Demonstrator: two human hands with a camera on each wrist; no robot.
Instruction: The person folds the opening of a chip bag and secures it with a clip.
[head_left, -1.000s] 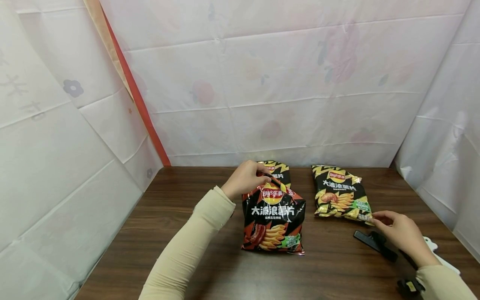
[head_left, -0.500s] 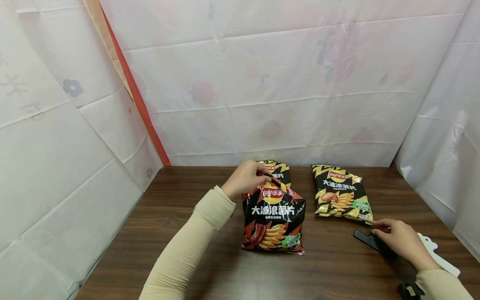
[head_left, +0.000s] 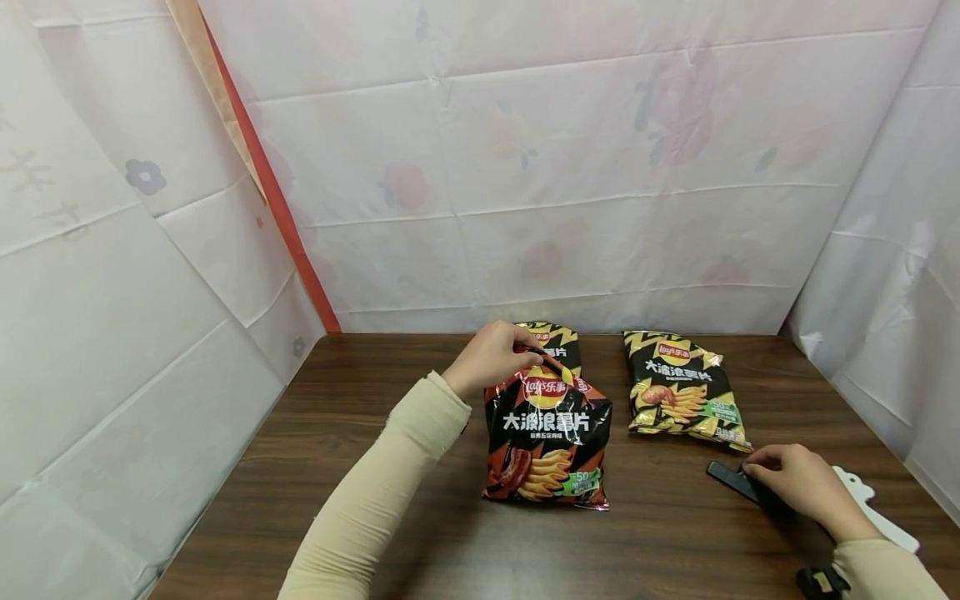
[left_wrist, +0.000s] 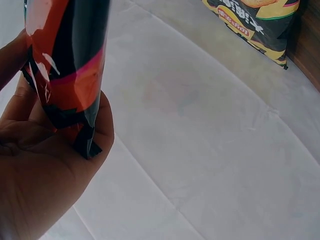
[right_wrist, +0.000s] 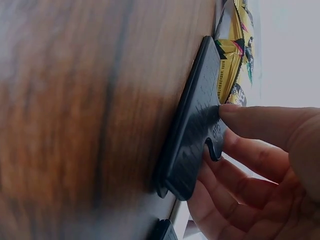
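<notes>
- The step in hand seems to be taking up the black clip [right_wrist: 195,117] while the red chip bag [head_left: 547,442] is steadied by its top.
- The left hand [head_left: 491,360] pinches the bag's folded top [head_left: 553,363]; the bag stands on the counter [head_left: 360,467] beneath it, in front of the rear yellow bag [head_left: 564,340], which it partly hides.
- That fold looks slanted, so a firm, level pinch should serve best: enough to stop it springing open, without crushing the contents.
- The right hand [head_left: 806,483] grips the clip on the counter, thumb on one side of its tab [right_wrist: 216,131] and fingers curled on the other. How hard it squeezes, I cannot tell.
- A grip centred on the tab would likely let the clip open evenly; pinching near one end could make it twist.
- Lift it clear before swinging it sideways: the right-hand yellow bag [head_left: 678,387] lies near its far end, and the white piece [head_left: 879,510] lies just beside the hand.
- Another dark object [right_wrist: 164,232] enters the bottom of the right wrist view, too cut off to identify; take care not to drag it along.
- Turning the clip's long edge parallel to the fold early should save awkward wrist work.
</notes>
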